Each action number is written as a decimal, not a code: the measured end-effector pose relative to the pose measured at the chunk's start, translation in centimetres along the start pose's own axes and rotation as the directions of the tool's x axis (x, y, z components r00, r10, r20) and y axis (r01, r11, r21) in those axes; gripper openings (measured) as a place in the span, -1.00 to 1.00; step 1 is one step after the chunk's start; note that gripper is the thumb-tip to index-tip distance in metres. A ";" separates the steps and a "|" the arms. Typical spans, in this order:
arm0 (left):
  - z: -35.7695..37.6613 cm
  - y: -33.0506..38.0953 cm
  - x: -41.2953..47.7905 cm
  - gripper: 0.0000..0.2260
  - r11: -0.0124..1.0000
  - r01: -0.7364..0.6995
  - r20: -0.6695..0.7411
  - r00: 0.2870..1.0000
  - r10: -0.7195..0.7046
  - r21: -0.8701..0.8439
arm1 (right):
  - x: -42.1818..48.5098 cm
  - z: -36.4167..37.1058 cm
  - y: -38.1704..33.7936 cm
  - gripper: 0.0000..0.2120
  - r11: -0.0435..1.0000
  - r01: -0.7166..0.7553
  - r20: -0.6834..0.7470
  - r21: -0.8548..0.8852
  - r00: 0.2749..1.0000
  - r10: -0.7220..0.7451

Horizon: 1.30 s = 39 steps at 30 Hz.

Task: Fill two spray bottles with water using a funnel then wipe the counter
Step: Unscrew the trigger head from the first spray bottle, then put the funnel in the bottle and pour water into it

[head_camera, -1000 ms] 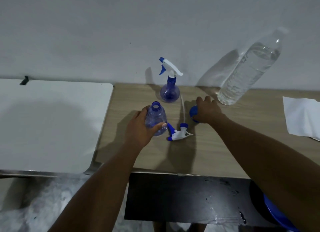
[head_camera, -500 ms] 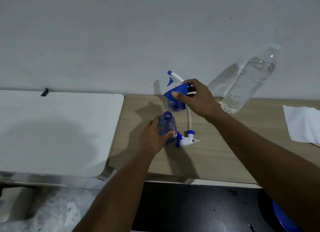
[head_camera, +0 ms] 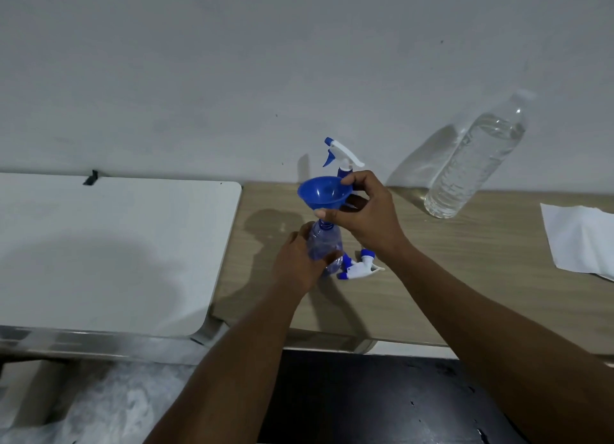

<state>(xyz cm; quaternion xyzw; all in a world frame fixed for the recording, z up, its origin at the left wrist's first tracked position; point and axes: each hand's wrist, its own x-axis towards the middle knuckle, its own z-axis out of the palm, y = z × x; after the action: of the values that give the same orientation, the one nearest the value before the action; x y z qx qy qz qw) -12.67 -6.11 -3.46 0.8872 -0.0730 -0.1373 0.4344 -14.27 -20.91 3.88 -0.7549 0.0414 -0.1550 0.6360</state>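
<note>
- My left hand (head_camera: 299,264) is wrapped round the body of the open spray bottle (head_camera: 324,244), which stands on the wooden counter (head_camera: 465,277); fingers closed snug on it.
- My right hand (head_camera: 363,216) pinches the blue funnel (head_camera: 322,193) at its rim & cone, thumb under, fingers over the far edge. The spout sits at the bottle neck; can't tell how deep it's in.
- Bottle looks like thin, empty plastic, so prob. light & tippy w/ the funnel on top. Best held low on the body, not squeezed hard.
- Funnel seems stiff & light; grip at the rim keeps the spout free.
- Removed trigger head (head_camera: 358,267) lies just beside the bottle, near my right wrist.
- 2nd spray bottle (head_camera: 342,158) stands behind, cap on, by the wall.
- Water bottle (head_camera: 475,168), mostly full, likely heavy & slick: grab mid-body. White cloth (head_camera: 578,237) at far right.
</note>
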 end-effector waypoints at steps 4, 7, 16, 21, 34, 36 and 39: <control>0.2 -0.7 -0.1 -0.37 0.999 -0.026 -0.075 0.997 0.028 0.029 | -0.8 -0.2 1.0 -0.41 0.987 0.033 0.055 -0.160 0.998 -0.025; 0.2 -1.0 0.1 -0.29 0.999 -0.048 -0.056 0.997 0.049 0.014 | -1.2 -0.6 1.2 -0.41 0.975 0.067 0.077 -0.214 0.996 -0.051; 0.2 -0.8 -0.7 -0.13 0.995 -0.044 -0.095 0.995 0.035 -0.090 | -1.4 -2.4 0.8 0.08 0.953 0.126 0.229 -0.274 0.971 -0.063; 1.2 -1.6 -4.5 -0.35 0.982 -0.106 -0.403 0.901 0.160 0.154 | -3.3 -7.1 1.2 -0.07 0.929 0.035 0.185 -0.367 0.982 0.037; 13.2 12.5 -2.9 -0.84 0.905 -0.360 -0.184 0.896 0.403 0.227 | 7.3 -25.7 -4.5 -0.52 0.688 0.030 -0.237 -0.725 0.927 -0.291; 14.9 16.2 -1.1 -0.69 0.936 -0.312 -0.110 0.937 0.332 0.164 | 9.6 -27.8 -4.9 -0.40 0.577 -0.011 -0.139 -0.817 0.974 -0.178; 16.5 20.2 0.4 -0.48 0.966 -0.244 -0.049 0.967 0.249 0.083 | 12.1 -29.5 -4.9 -0.37 0.460 0.011 0.011 -0.888 1.000 -0.002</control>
<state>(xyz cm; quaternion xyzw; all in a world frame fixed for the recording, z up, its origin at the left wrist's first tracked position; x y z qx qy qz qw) -17.57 -30.92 2.76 0.8909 -0.1751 -0.0530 0.4157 -11.94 -51.07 15.00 -0.9762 0.1101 -0.1103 0.1510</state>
